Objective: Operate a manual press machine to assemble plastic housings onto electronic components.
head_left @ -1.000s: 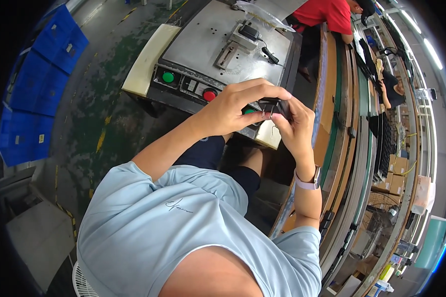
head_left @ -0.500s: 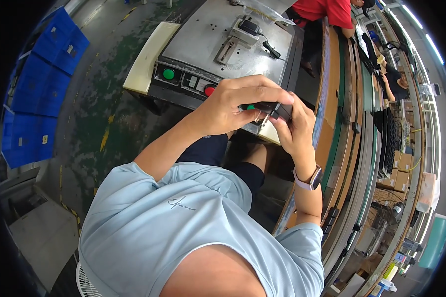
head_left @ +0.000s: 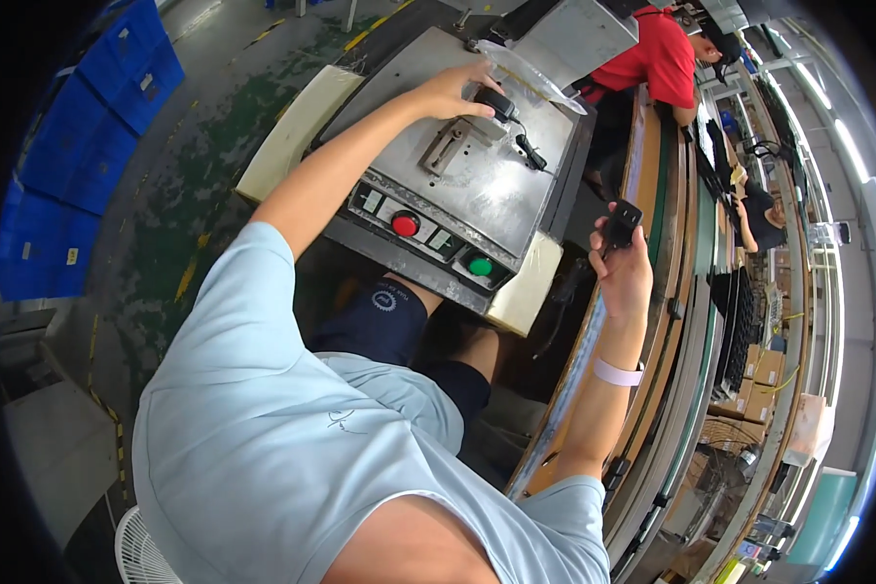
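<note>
Our two hands have come apart since half a second ago, when both met around a black adapter: our left hand (head_left: 450, 93) now reaches over the machine's metal plate (head_left: 492, 200), while our right hand (head_left: 623, 273) is raised beside the bench.

Along the left of the aisle we see blue bins (head_left: 54, 229), but we cannot tell what they contain. Cardboard boxes (head_left: 761, 368) sit on the right, their contents hidden, and a clear plastic bag (head_left: 530, 73) lies at the plate's far edge.

Our right fingers are curled firmly around a held adapter (head_left: 623, 222), clear of the plate. Our left thumb and fingers arch, partly spread, about a second black adapter (head_left: 497, 101) on the slotted metal fixture (head_left: 445, 146); we cannot tell whether they grip it. Beside that, a bundled black cord (head_left: 530, 153) rests on the plate.
</note>
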Motion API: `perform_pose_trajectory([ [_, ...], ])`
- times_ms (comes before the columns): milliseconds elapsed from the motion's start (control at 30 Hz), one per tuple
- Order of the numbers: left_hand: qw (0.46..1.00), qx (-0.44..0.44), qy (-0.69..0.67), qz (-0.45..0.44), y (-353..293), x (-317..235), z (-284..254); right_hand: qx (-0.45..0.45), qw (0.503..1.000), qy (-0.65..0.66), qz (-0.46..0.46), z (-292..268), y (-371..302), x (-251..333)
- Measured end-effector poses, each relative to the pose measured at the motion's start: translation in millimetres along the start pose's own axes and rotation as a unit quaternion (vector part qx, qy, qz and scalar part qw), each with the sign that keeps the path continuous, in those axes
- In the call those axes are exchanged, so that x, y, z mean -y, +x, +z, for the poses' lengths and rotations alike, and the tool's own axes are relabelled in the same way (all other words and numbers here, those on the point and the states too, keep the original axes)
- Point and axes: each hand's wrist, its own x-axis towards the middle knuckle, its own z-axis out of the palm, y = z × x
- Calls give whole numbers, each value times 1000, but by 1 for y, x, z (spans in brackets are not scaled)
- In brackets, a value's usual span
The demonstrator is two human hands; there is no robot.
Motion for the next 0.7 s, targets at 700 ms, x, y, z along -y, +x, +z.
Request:
perform_pose_trajectory([
  [700, 843, 9, -511, -169, -58, -48, -52, -7, 839, -503, -209, 17, 161, -67],
])
